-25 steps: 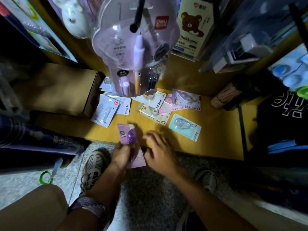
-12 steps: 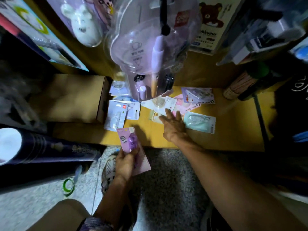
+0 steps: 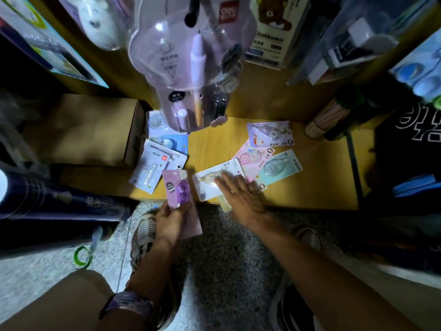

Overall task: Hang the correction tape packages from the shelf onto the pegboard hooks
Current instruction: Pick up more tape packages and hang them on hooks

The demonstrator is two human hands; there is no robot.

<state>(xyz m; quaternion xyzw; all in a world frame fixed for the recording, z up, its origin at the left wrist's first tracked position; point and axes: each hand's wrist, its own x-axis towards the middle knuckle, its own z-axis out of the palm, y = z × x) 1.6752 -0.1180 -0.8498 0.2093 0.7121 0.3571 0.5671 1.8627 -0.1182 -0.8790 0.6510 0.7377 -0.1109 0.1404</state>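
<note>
Low across the middle of the frame runs a yellow wooden shelf strewn with about seven loose correction tape packages, a closed cardboard box at its left end. At lower centre the left hand grips two purple packages at the shelf's front edge, while the right hand lies flat, fingers straight, on a white package printed "20". Above hang a clear pen pack and a card reading "Rilakkuma".
</note>
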